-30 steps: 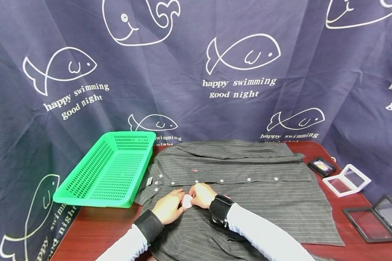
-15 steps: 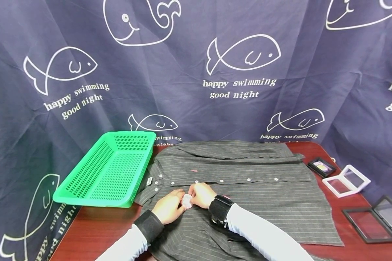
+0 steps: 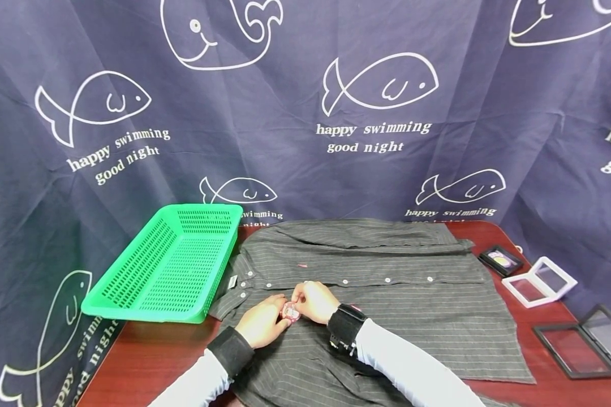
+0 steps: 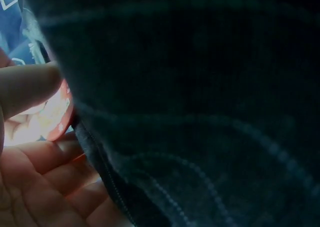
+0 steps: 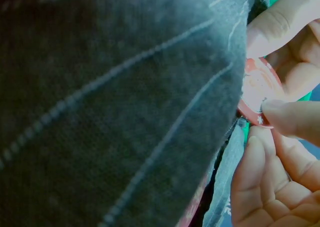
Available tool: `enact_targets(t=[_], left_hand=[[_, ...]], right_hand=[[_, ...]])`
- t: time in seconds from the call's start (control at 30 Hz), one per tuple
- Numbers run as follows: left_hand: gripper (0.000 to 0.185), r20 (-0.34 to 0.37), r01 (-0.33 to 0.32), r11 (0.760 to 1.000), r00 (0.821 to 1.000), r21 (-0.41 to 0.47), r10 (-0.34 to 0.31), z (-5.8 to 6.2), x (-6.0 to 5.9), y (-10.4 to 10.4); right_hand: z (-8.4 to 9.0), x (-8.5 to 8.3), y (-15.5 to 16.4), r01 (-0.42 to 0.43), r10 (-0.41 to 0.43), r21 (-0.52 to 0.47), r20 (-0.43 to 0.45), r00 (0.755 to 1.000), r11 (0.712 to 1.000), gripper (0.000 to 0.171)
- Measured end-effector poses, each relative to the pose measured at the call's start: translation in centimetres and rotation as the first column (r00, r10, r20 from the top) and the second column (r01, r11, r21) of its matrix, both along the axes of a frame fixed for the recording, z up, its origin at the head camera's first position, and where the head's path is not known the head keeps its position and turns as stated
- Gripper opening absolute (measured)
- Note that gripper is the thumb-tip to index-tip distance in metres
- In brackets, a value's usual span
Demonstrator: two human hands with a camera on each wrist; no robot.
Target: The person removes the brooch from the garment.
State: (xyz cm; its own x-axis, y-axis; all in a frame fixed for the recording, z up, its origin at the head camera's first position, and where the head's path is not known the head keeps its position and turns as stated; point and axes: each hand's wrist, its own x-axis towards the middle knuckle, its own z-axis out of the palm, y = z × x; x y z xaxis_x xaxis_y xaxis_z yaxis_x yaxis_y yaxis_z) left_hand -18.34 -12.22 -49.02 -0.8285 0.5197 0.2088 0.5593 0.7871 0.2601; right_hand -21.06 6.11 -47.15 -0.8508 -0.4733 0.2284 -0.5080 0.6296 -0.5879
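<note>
**Badge being worked onto the shirt front, not yet seated**

Badge point(image 3: 290, 312), small, round and red-rimmed, is sitting between the two hands at the shirt's point(image 3: 387, 305) front, just at 6 o'clock from the button placket and toward the collar end. The left hand point(image 3: 261, 322) is pinching it from 9 o'clock with curled fingers, and the right hand point(image 3: 313, 302) is gripping it from 3 o'clock; both wrist views are showing fingertips closed on its rim against a raised fold of striped cloth point(image 5: 125, 102).

Judging by this, the fastening is under way rather than finished: the badge is tilting up in the fingers, not lying flat on the fabric, and whether its pin is through the cloth cannot be told, since the back is hidden. What seems left is seating it and letting go.

The shirt is lying spread flat across the worktop point(image 3: 153, 356), buttoned. A green basket point(image 3: 168, 265) is standing at 9 o'clock from it, holding nothing visible. At 3 o'clock, frames point(image 3: 539, 280) are lying open near the worktop's edge.
</note>
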Motion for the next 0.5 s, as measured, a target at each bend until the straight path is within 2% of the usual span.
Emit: enact_targets(t=[0.3,0.5], left_hand=[[0.033,0.001,-0.001,1.0,1.0,-0.009,0.001,0.2,0.0,0.1],[0.032,0.008,-0.005,1.0,1.0,-0.002,0.005,0.0,-0.2,0.1]], right_hand=[[0.3,0.6,-0.2,0.008,-0.005,0.036,-0.084,0.996,0.999,0.009],[0.3,1.1,-0.4,-0.023,0.043,0.095,-0.218,0.975,0.995,0.013]])
